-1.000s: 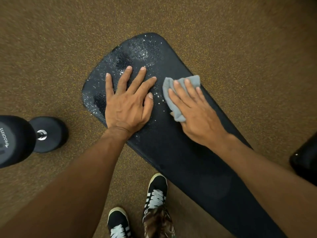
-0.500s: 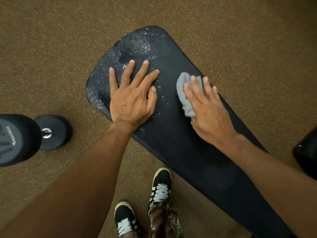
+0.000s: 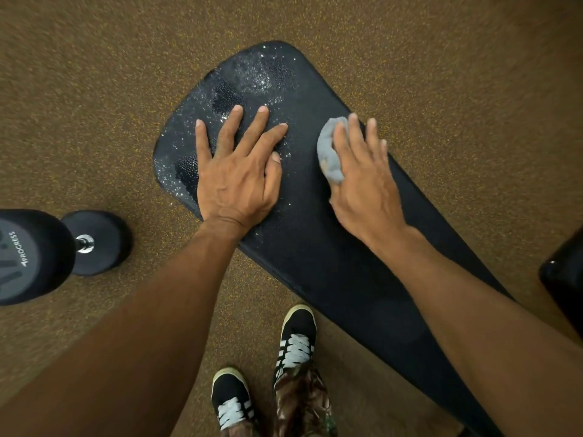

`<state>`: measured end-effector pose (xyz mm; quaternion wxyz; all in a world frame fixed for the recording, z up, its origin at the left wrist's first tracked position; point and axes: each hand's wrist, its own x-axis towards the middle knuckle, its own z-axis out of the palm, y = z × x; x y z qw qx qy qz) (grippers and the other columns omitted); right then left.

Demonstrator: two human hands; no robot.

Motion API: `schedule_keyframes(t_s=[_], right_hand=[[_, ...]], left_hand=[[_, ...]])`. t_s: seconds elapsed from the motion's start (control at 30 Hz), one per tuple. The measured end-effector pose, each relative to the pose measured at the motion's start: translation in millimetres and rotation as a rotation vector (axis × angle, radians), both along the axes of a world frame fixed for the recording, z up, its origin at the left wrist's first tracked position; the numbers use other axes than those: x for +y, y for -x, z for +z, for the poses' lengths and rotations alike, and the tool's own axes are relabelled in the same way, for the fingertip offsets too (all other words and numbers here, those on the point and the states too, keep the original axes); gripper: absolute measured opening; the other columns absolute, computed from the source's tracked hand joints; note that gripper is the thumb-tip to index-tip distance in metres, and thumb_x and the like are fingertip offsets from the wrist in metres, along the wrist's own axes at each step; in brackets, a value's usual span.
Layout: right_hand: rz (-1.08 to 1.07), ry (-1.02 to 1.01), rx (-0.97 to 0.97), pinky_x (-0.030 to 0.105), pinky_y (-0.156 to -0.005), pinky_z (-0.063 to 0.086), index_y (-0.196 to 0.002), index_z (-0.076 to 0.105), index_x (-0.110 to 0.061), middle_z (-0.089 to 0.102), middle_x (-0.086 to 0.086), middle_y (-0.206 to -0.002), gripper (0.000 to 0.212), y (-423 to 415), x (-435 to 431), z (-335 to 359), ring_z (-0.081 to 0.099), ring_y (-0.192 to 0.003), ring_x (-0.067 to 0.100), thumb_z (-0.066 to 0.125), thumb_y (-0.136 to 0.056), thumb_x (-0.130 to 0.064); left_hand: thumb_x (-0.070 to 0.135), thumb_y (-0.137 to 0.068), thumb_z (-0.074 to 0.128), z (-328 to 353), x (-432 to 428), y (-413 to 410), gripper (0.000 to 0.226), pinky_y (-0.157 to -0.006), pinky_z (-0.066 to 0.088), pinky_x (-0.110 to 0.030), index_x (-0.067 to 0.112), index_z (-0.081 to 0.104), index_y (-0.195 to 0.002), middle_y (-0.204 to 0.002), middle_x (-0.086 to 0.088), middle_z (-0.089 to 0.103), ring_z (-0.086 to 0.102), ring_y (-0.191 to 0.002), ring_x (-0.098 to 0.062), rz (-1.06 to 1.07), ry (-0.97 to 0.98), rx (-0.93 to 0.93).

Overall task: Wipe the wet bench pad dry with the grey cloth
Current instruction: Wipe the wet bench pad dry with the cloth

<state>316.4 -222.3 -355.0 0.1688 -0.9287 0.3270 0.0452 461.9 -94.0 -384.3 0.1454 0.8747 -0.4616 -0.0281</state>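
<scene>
A long black bench pad (image 3: 318,253) runs from the upper middle down to the lower right. Water droplets glisten on its wide far end; the near part looks dull and dry. My left hand (image 3: 235,181) lies flat on the wet end with fingers spread and straight. My right hand (image 3: 362,181) presses the bunched grey cloth (image 3: 329,152) onto the pad near its right edge. The fingers lie straight over the cloth, and most of the cloth is hidden under the palm.
A black dumbbell (image 3: 47,253) lies on the speckled brown floor (image 3: 94,105) at the left. A dark object (image 3: 564,279) shows at the right edge. My two black shoes (image 3: 296,339) stand below the pad's near left side.
My right hand has slid the cloth rightwards across the pad, and the cloth has bunched from a flat fold into a small wad. My left hand stays planted on the wet end.
</scene>
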Motion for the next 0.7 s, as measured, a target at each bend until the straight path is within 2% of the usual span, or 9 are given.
schedule_keyframes(t_s=[0.07, 0.17, 0.23, 0.37, 0.47, 0.63, 0.7], right_hand=[[0.017, -0.011, -0.061, 0.049, -0.124, 0.006, -0.156, 0.021, -0.005, 0.01, 0.014, -0.166, 0.064, -17, 10, -4, 0.001, -0.153, 0.036, 0.048, -0.101, -0.023], [0.267, 0.02, -0.048, 0.051, -0.123, 0.011, -0.156, 0.022, -0.005, 0.013, 0.012, -0.166, 0.071, 1, 32, -9, 0.004, -0.153, 0.033, 0.056, -0.095, -0.02], [0.359, 0.069, 0.0, 0.051, -0.123, 0.013, -0.157, 0.021, -0.008, 0.013, 0.008, -0.166, 0.073, 24, 27, -3, 0.005, -0.154, 0.03, 0.056, -0.093, -0.019], [0.208, 0.084, 0.026, 0.052, -0.123, 0.011, -0.156, 0.021, -0.009, 0.013, 0.011, -0.166, 0.072, 13, 9, 0, 0.006, -0.153, 0.034, 0.052, -0.094, -0.023], [0.114, 0.054, -0.017, 0.051, -0.124, 0.01, -0.156, 0.019, -0.005, 0.01, 0.014, -0.166, 0.072, -11, 33, -7, 0.003, -0.153, 0.034, 0.052, -0.098, -0.029], [0.39, 0.077, 0.018, 0.05, -0.123, 0.013, -0.157, 0.019, -0.01, 0.01, 0.009, -0.167, 0.071, 25, 38, -4, 0.004, -0.154, 0.028, 0.052, -0.097, -0.026], [0.363, 0.101, 0.039, 0.05, -0.123, 0.013, -0.157, 0.02, -0.011, 0.013, 0.008, -0.166, 0.072, 28, 23, 0, 0.007, -0.154, 0.029, 0.054, -0.095, -0.025]], left_hand=[[0.038, -0.104, 0.03, -1, 0, 0, 0.048, -0.121, 0.013, -0.067, 0.033, 0.05, -0.148, -0.16, 0.007, 0.043, 0.029, -0.153, -0.026, -0.002, 0.005, -0.004], [0.037, -0.104, 0.031, -2, 0, -2, 0.048, -0.121, 0.014, -0.067, 0.033, 0.05, -0.148, -0.159, 0.006, 0.044, 0.03, -0.153, -0.026, -0.001, 0.014, -0.005], [0.036, -0.104, 0.032, -2, 1, -1, 0.047, -0.121, 0.014, -0.067, 0.032, 0.051, -0.147, -0.159, 0.007, 0.045, 0.031, -0.152, -0.026, 0.001, 0.022, -0.007], [0.035, -0.105, 0.032, -3, 0, -1, 0.046, -0.121, 0.015, -0.067, 0.031, 0.052, -0.146, -0.157, 0.006, 0.047, 0.032, -0.152, -0.026, 0.001, 0.042, -0.001], [0.037, -0.105, 0.028, -2, 0, -2, 0.048, -0.122, 0.014, -0.065, 0.028, 0.053, -0.146, -0.157, 0.007, 0.047, 0.032, -0.152, -0.025, 0.011, 0.052, 0.024], [0.037, -0.107, 0.021, 3, 0, -1, 0.051, -0.124, 0.01, -0.062, 0.025, 0.053, -0.144, -0.156, 0.008, 0.048, 0.032, -0.152, -0.023, 0.04, 0.09, 0.1], [0.037, -0.107, 0.02, 4, 1, -1, 0.051, -0.124, 0.009, -0.061, 0.025, 0.052, -0.144, -0.156, 0.009, 0.048, 0.031, -0.153, -0.022, 0.046, 0.092, 0.121]])
